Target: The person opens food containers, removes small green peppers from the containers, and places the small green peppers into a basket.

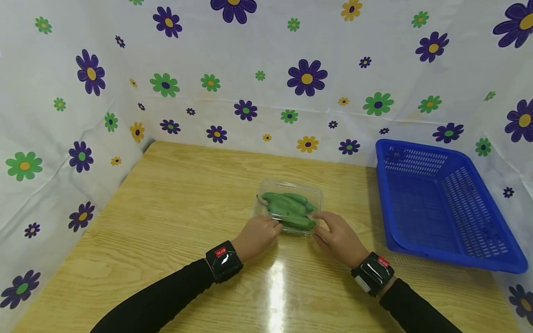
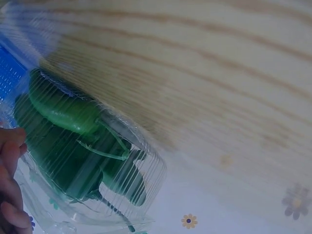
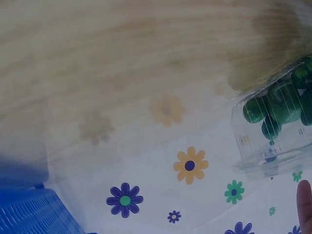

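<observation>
A clear plastic clamshell box [image 1: 317, 199] with several green peppers [image 1: 287, 206] inside sits on the table. At its near left edge, my left hand [image 1: 258, 237] grips the rim with curled fingers; part of the fingers [image 2: 12, 161] shows at the rim in the left wrist view. My right hand [image 1: 342, 239] pinches the near right corner between thumb and forefinger. In the right wrist view, one fingertip [image 3: 305, 202] appears below the box, and the peppers [image 3: 285, 102] show through its ribbed wall. The undersides of both hands are hidden.
A blue plastic basket [image 1: 389, 217] with slotted sides stands to the right of the box. The wooden table [image 1: 183, 194] carries both. Flower-printed white cloth [image 1: 258, 55] hangs behind the table and along its left and right sides.
</observation>
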